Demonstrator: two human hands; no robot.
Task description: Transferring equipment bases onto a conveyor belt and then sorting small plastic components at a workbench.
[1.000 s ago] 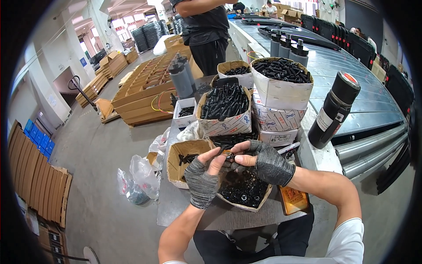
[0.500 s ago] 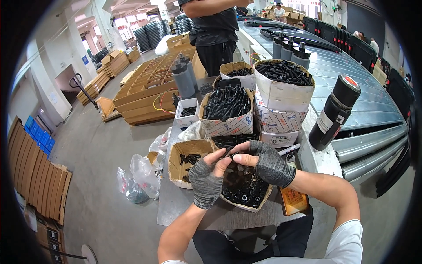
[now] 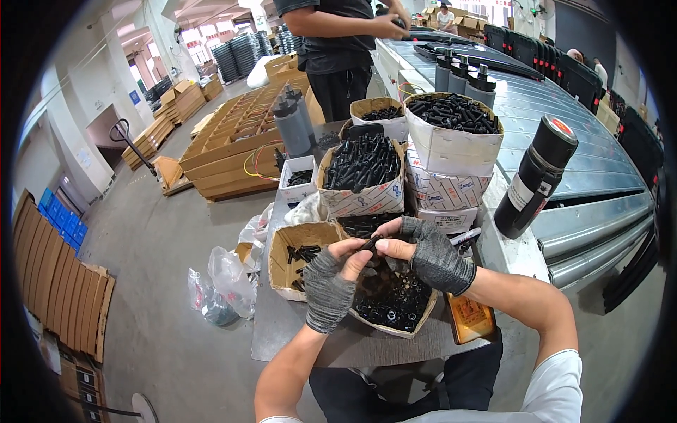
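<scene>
Pinching one small black part [image 3: 370, 244] between both hands' fingertips, left hand [image 3: 330, 287] and right hand [image 3: 431, 255] clamped on it, we keep it over the box of black rings [image 3: 391, 304] just below.

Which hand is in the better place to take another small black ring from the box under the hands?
Probably the right hand. It hovers directly over the box of black rings. The left hand, pinching the small black part with it, sits nearer the box of black bolts.

Grey table [image 3: 296, 331] under cardboard boxes [image 3: 300, 247]
</scene>
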